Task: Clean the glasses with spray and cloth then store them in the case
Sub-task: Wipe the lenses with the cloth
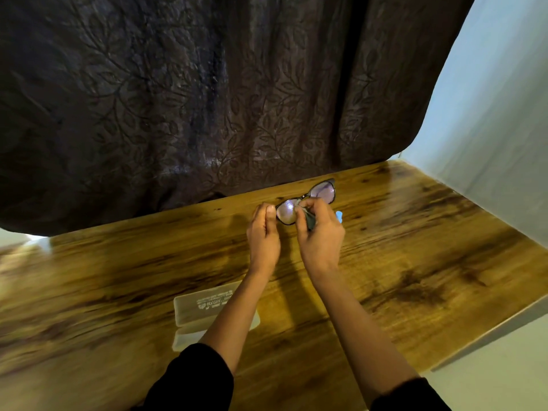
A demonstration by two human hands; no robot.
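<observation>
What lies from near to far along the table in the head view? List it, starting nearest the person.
The case → left hand and right hand, level with each other, the right pinching the cloth → glasses → curtain.

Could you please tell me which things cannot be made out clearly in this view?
Head view:
The blue object: only a tip shows past the right hand; what it is cannot be told.
The cloth: mostly hidden inside the right hand's fingers.
The case: the left forearm covers part; its print is too blurred to read.
The glasses: the left hand hides one end; the temples are out of sight.
</observation>
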